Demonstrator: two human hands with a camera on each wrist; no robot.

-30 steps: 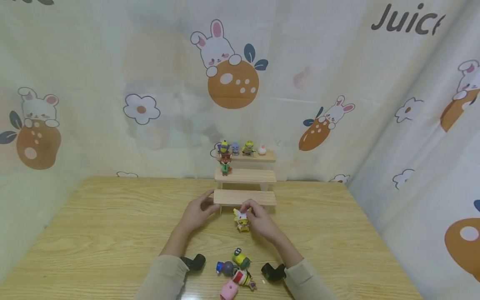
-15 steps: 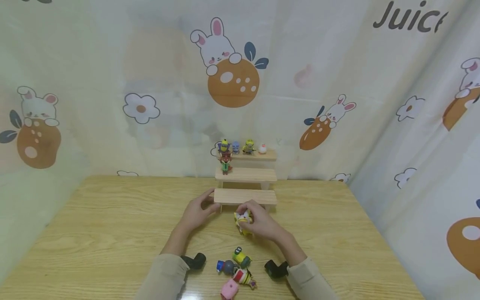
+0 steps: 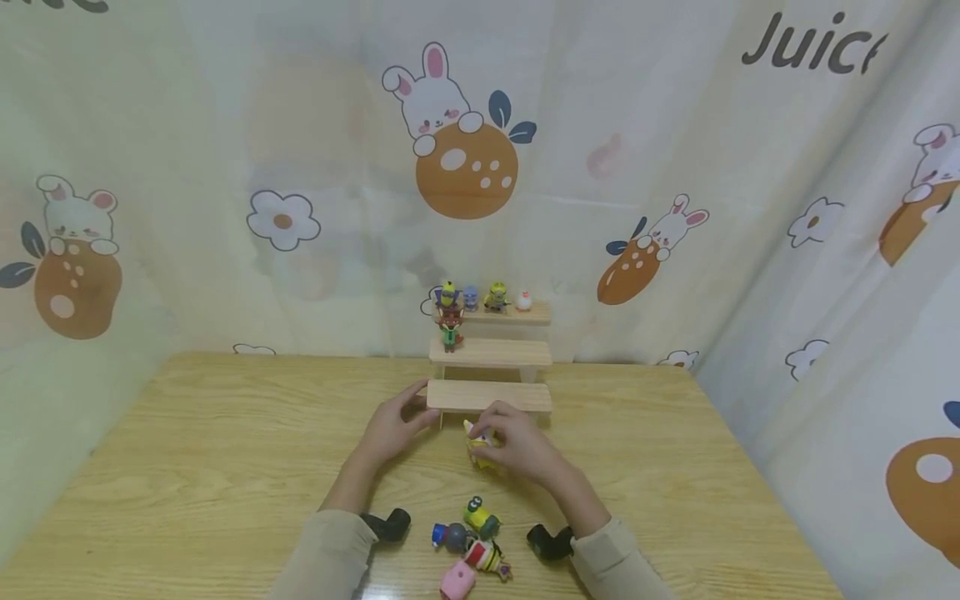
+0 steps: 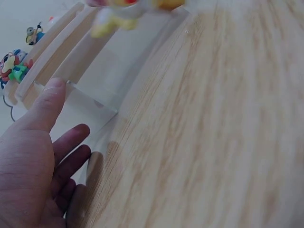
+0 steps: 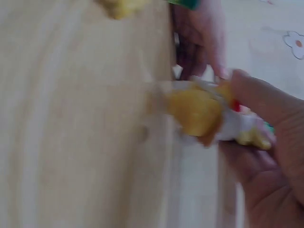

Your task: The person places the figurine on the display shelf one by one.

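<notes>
In the head view my right hand (image 3: 521, 446) holds a small yellow figurine with a white hood (image 3: 480, 442) between thumb and fingers, just in front of the lowest step. Blurred in the right wrist view, the figurine (image 5: 204, 111) is partly covered by the thumb. My left hand (image 3: 395, 427) is at the left end of a three-step wooden display stand (image 3: 487, 396). There the left wrist view shows the thumb (image 4: 52, 97) at the step's edge, with the other fingers loosely bent beside the clear side support (image 4: 90, 102).
Several figurines stand on the top step, and a fox figurine (image 3: 450, 331) is on the middle one. Nearer me lie a yellow-green figurine (image 3: 481, 517), a pink one (image 3: 457, 579) and others. Black curved pieces (image 3: 551, 543) sit by both forearms.
My right hand has turned the yellow figurine and shifted its fingers over the front of it, hiding more of it. The left hand stays at the stand.
</notes>
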